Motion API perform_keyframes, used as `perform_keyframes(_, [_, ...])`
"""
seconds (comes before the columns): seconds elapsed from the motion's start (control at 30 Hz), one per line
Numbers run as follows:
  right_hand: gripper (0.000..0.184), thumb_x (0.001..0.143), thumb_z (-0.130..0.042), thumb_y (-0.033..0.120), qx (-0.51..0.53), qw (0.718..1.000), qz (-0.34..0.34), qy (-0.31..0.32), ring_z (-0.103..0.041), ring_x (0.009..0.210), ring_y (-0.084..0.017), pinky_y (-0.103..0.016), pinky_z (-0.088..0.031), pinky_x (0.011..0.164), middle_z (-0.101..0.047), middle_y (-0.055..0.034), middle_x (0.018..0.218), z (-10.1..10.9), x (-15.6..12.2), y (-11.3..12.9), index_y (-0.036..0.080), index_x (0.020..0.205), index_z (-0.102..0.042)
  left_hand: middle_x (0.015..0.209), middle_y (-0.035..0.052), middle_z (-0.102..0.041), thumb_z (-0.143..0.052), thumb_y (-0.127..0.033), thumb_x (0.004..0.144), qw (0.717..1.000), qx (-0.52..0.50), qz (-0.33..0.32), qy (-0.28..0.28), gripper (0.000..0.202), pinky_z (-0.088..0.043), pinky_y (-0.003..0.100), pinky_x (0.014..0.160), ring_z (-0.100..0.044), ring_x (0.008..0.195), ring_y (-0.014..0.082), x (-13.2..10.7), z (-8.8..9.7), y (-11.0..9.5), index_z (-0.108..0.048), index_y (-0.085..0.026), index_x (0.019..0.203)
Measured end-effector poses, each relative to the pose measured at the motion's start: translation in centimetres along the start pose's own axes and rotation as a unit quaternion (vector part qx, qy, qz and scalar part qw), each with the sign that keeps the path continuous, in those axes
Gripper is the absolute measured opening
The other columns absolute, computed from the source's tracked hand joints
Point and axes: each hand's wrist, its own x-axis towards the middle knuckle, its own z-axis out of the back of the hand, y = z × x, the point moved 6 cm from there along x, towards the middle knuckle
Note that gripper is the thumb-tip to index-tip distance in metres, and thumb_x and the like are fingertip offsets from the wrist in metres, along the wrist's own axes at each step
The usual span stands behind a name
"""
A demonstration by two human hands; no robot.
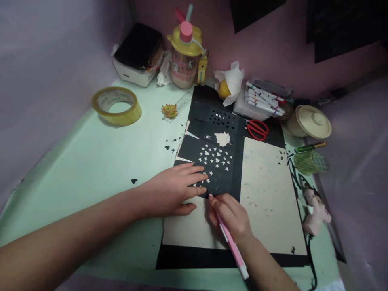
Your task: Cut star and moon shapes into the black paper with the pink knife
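My right hand grips a slim pink craft knife, its dark tip touching the lower part of a sheet of black paper. Fingers spread, my left hand lies flat over the left edge of that sheet, its index fingertip close to the knife's tip. Small stars and hearts are cut through the paper, and pale board shows in the holes. Some cut-outs are hidden beneath my left fingers. Under the paper lies a cream board with coloured marks, on top of a larger black sheet.
Clear tape sits at left, near a ruler. Red-handled scissors, a box of markers and a yellow-lidded cup stand at the back. A pink glue gun lies at right. Black paper scraps dot the table.
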Motion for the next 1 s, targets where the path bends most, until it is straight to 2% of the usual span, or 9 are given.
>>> perform_keyframes(0.3, [0.017, 0.085, -0.059, -0.002, -0.026, 0.999, 0.008, -0.020, -0.052, 0.059, -0.014, -0.025, -0.045, 0.054, -0.054, -0.0014, 0.065, 0.12, 0.08, 0.25, 0.015, 0.092, -0.060, 0.139, 0.0090, -0.056, -0.066, -0.033, 0.087, 1.000, -0.003, 0.000, -0.003, 0.034, -0.035, 0.051, 0.113, -0.043, 0.137, 0.0325, -0.09, -0.06, 0.03, -0.066, -0.020, 0.118])
perform_keyframes(0.57, [0.019, 0.087, -0.056, 0.000, -0.021, 1.000, 0.009, -0.020, -0.051, 0.058, -0.014, -0.025, -0.044, 0.054, -0.054, -0.0006, 0.065, 0.12, 0.23, 0.23, 0.019, 0.090, -0.058, 0.138, 0.0105, -0.056, -0.065, -0.031, 0.087, 1.000, -0.005, -0.006, -0.010, 0.033, -0.036, 0.053, 0.112, -0.044, 0.136, 0.0346, -0.05, 0.06, -0.01, -0.066, -0.018, 0.118])
perform_keyframes(0.8, [0.018, 0.090, -0.053, 0.001, 0.001, 1.000, -0.014, 0.009, -0.048, 0.060, -0.013, -0.025, -0.044, 0.055, -0.051, -0.0006, 0.066, -0.02, 0.13, 0.03, 0.018, 0.090, -0.058, 0.139, 0.0101, -0.055, -0.066, -0.032, 0.086, 1.000, -0.001, -0.005, 0.003, 0.036, -0.035, 0.052, 0.113, -0.043, 0.137, 0.0337, 0.04, -0.02, 0.00, -0.065, -0.019, 0.119])
perform_keyframes(1.0, [0.018, 0.088, -0.055, 0.001, -0.018, 1.000, 0.000, -0.021, -0.050, 0.060, -0.014, -0.025, -0.044, 0.055, -0.052, -0.0004, 0.065, 0.17, 0.18, 0.16, 0.019, 0.089, -0.059, 0.139, 0.0098, -0.056, -0.065, -0.031, 0.087, 1.000, 0.004, -0.009, -0.007, 0.033, -0.037, 0.052, 0.112, -0.044, 0.136, 0.0337, 0.02, 0.09, -0.03, -0.066, -0.019, 0.117])
